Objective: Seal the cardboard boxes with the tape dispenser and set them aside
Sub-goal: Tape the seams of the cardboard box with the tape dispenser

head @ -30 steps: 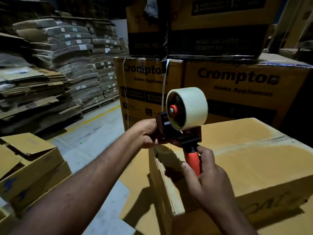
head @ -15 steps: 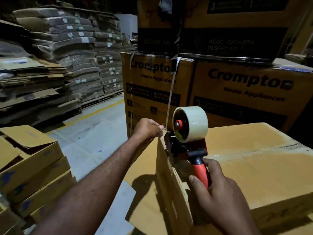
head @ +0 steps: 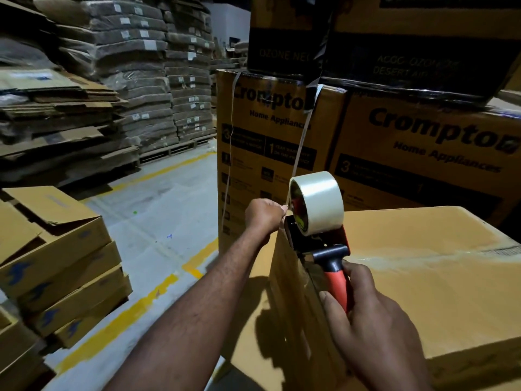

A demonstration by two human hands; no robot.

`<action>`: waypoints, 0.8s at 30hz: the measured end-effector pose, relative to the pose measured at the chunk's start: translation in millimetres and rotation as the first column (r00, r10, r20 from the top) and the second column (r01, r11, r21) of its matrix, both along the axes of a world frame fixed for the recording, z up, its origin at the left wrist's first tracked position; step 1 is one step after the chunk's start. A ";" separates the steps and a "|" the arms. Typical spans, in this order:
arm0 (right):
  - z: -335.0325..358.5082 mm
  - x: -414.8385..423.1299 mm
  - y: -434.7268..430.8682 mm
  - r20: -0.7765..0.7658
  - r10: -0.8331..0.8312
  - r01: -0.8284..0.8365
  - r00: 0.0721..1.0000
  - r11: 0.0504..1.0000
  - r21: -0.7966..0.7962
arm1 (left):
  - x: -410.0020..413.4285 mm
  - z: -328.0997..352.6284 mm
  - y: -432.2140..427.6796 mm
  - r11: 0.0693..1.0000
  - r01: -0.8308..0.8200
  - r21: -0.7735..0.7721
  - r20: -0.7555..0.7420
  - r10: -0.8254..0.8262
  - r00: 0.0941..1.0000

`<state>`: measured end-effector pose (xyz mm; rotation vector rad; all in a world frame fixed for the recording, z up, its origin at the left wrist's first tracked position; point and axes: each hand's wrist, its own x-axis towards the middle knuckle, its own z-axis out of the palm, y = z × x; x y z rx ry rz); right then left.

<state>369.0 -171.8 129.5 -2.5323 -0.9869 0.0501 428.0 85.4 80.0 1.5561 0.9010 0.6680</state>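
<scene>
A plain brown cardboard box (head: 423, 277) stands in front of me with its top flaps down and a tape strip along the seam. The tape dispenser (head: 318, 230) has a clear tape roll, a black body and a red handle; its head sits at the box's top left edge. My right hand (head: 369, 320) grips the red handle. My left hand (head: 263, 215) is curled at the box's far left corner, beside the dispenser's head; what its fingers hold is hidden.
Printed Crompton boxes (head: 423, 142) are stacked close behind the box. Low boxes with open flaps (head: 56, 249) are piled at the left. Flattened cardboard stacks (head: 127, 66) fill the far left. Grey floor with yellow lines (head: 158, 221) lies between.
The dispenser has come down from in front of me onto the box's left edge. My left hand let go of the dispenser's head and moved to the box corner.
</scene>
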 end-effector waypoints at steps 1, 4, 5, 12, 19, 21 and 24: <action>1.1 -0.9 0.5 0.010 0.006 -0.006 1.000 1.000 -0.012 | -0.2 -0.3 1.0 1.000 0.006 0.000 -0.007 -0.006 1.000; 2.4 -3.2 3.6 0.027 0.018 -0.017 0.999 0.998 -0.056 | 0.1 -3.3 7.5 0.999 0.048 -0.012 -0.033 -0.048 0.998; 2.1 -3.6 4.8 0.033 0.018 -0.016 0.999 0.998 -0.065 | 1.1 -5.0 10.3 0.997 0.062 -0.033 -0.018 -0.063 0.998; 1.5 -3.9 7.6 0.023 0.018 -0.017 1.000 0.998 -0.057 | 3.8 -30.8 16.5 0.970 0.235 -0.053 -0.006 -0.236 0.972; 4.6 -0.6 6.6 -0.091 -0.014 0.014 0.996 1.000 -0.004 | 5.1 -76.8 23.9 0.981 -0.069 0.182 -0.099 0.088 0.991; 6.1 2.3 6.2 -0.129 -0.042 0.044 0.991 0.999 0.012 | -1.8 -60.8 22.7 0.949 -0.238 0.206 0.222 0.191 0.956; 8.6 3.7 7.2 -0.147 -0.053 0.054 0.988 0.999 0.004 | -1.5 -40.1 5.5 0.968 0.045 0.248 0.350 -0.133 0.927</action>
